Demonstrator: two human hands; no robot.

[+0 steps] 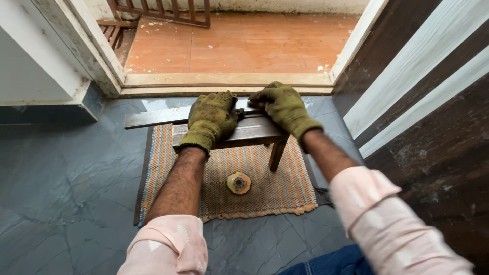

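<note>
Gloved hands point(249, 114) atop metal strip point(153, 117)

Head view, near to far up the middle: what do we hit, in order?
Pink sleeves → round yellowish disc on the striped mat → wooden stool → left hand and right hand, both gloved, on the flat metal bar → door threshold → orange tiled floor.
</note>
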